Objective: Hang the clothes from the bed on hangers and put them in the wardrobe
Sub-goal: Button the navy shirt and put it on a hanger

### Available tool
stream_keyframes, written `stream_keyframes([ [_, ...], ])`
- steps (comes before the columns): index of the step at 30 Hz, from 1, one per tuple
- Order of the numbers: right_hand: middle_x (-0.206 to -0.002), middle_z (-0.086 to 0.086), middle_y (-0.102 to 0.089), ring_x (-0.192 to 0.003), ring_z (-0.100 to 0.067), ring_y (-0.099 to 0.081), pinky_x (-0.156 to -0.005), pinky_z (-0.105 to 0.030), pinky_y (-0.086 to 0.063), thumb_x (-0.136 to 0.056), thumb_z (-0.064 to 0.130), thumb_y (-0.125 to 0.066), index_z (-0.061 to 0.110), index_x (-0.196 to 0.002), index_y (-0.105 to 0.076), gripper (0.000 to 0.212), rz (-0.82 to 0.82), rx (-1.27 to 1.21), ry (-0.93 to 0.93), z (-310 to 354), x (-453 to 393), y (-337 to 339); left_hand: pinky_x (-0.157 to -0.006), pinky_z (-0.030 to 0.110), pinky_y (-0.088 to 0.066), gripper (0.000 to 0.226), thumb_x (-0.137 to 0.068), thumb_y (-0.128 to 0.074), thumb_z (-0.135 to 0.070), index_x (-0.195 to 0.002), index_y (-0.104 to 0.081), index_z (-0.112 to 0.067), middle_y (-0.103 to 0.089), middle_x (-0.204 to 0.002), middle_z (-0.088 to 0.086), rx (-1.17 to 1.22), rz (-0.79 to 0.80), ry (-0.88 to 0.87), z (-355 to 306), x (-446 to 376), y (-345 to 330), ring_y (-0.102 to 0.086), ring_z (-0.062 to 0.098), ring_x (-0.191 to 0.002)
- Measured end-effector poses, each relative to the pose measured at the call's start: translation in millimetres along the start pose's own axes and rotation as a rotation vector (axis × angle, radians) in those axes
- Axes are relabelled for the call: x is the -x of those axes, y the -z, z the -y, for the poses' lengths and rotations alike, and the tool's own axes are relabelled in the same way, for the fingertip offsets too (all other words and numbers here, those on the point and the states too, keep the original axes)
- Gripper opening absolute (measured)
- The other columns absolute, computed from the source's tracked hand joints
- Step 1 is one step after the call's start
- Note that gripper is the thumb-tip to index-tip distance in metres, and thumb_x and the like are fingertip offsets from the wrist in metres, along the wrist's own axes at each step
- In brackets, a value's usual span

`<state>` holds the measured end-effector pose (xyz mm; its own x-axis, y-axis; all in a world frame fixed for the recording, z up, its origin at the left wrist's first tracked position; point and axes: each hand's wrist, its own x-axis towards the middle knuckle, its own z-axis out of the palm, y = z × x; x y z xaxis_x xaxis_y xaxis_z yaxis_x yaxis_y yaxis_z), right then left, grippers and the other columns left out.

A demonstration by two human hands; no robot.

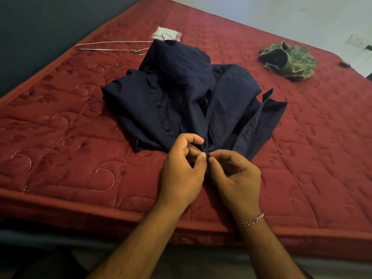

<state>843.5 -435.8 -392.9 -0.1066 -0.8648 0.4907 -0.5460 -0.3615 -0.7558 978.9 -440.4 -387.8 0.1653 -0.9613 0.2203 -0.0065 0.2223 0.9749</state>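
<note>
Red mattress: navy shirt lengthwise, collar away; left hand, right hand both pinching hem.

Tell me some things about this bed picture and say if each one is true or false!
1. Both hands pinch the dark blue shirt. True: the left hand and the right hand meet at its near edge.
2. The shirt is already on a hanger. False: the wire hanger lies bare on the mattress, beyond the shirt.
3. A green patterned cloth lies crumpled on the far right of the bed. True.
4. The mattress is blue. False: it is red with stitched patterns.
5. The right wrist wears a thread bracelet. True.
</note>
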Motion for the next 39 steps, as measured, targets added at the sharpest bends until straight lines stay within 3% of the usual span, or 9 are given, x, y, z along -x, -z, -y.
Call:
stream_keyframes([
  [4, -0.090, 0.012, -0.076, -0.079, -0.010, -0.074, -0.069, -0.034, -0.061, -0.089, 0.012, -0.078, 0.019, -0.097, -0.077, 0.011, 0.007, 0.041, -0.017, 2, -2, -2, -0.070, 0.011, -0.049, 0.035, -0.092, -0.072, -0.004, -0.103, -0.061, -0.036, -0.069, -0.080, -0.009, -0.056, -0.007, -0.017, -2, 2, -1, -0.070, 0.008, -0.079],
  [12, -0.078, 0.015, -0.070, -0.070, -0.006, -0.069, -0.061, -0.023, -0.056, -0.087, 0.020, -0.081, 0.021, -0.086, -0.072, 0.009, -0.064, 0.137, 0.004, 9, -1, -5, -0.074, 0.015, -0.054, 0.030, -0.090, -0.076, -0.005, -0.102, -0.065, -0.030, -0.073, -0.084, -0.008, -0.022, -0.028, 0.014, -1, 0, -1, -0.072, 0.007, -0.083],
  [17, -0.079, 0.010, -0.063, -0.069, -0.005, -0.059, -0.062, -0.023, -0.049, -0.085, 0.012, -0.078, 0.015, -0.084, -0.067, 0.012, -0.092, 0.296, 0.168, 7, 4, -12, -0.071, 0.015, -0.053, 0.030, -0.089, -0.073, 0.001, -0.096, -0.064, -0.027, -0.068, -0.079, -0.011, -0.019, -0.023, 0.036, 3, -2, 1, -0.067, 0.004, -0.076],
  [22, -0.080, 0.005, -0.062, -0.069, -0.008, -0.056, -0.059, -0.022, -0.047, -0.088, 0.019, -0.066, 0.011, -0.083, -0.065, 0.009, -0.105, 0.346, 0.280, 5, 7, -15, -0.076, 0.032, -0.059, 0.036, -0.091, -0.069, 0.002, -0.092, -0.058, -0.032, -0.067, -0.080, -0.006, 0.039, -0.006, 0.091, 10, -5, 2, -0.066, 0.010, -0.076],
  [24, -0.079, 0.007, -0.065, -0.069, -0.008, -0.060, -0.062, -0.021, -0.050, -0.087, 0.017, -0.069, 0.014, -0.084, -0.067, 0.005, -0.055, 0.220, 0.205, 5, 5, -11, -0.074, 0.032, -0.058, 0.032, -0.093, -0.066, 0.004, -0.093, -0.056, -0.027, -0.064, -0.079, -0.004, 0.078, 0.026, 0.099, 10, -6, 2, -0.063, 0.010, -0.074],
  [29, -0.075, -0.006, -0.071, -0.064, -0.016, -0.067, -0.061, -0.025, -0.054, -0.088, 0.002, -0.075, 0.008, -0.085, -0.070, 0.010, 0.293, -0.489, -0.392, 8, -22, 14, -0.073, 0.028, -0.051, 0.028, -0.093, -0.066, 0.003, -0.088, -0.056, -0.023, -0.060, -0.080, -0.005, 0.063, 0.065, 0.039, 5, -9, 5, -0.056, 0.008, -0.076],
  [32, -0.074, -0.006, -0.069, -0.060, -0.016, -0.065, -0.056, -0.025, -0.052, -0.091, 0.006, -0.074, 0.011, -0.086, -0.069, 0.008, 0.178, -0.561, -0.448, 8, -26, 17, -0.080, 0.031, -0.055, 0.023, -0.094, -0.067, 0.000, -0.094, -0.063, -0.023, -0.070, -0.085, -0.004, 0.087, -0.018, 0.055, -3, -7, 4, -0.066, 0.011, -0.082],
  [35, -0.084, 0.003, -0.073, -0.073, -0.013, -0.069, -0.065, -0.030, -0.054, -0.099, 0.019, -0.068, 0.020, -0.092, -0.072, 0.008, 0.220, -0.227, -0.140, 7, -24, 35, -0.082, 0.027, -0.056, 0.027, -0.088, -0.059, -0.004, -0.103, -0.064, -0.026, -0.075, -0.097, -0.007, -0.032, -0.045, -0.045, -19, -3, 15, -0.071, 0.011, -0.095],
  [39, -0.101, 0.018, -0.066, -0.101, -0.008, -0.062, -0.096, -0.037, -0.048, -0.092, 0.050, -0.067, 0.031, -0.098, -0.072, 0.021, 0.638, 0.421, 0.439, 2, -34, 67, -0.103, 0.034, -0.039, 0.039, -0.078, -0.054, -0.050, -0.112, -0.069, -0.039, -0.062, -0.125, -0.022, -0.835, 0.264, -0.311, -16, -17, 53, -0.053, 0.005, -0.123],
])
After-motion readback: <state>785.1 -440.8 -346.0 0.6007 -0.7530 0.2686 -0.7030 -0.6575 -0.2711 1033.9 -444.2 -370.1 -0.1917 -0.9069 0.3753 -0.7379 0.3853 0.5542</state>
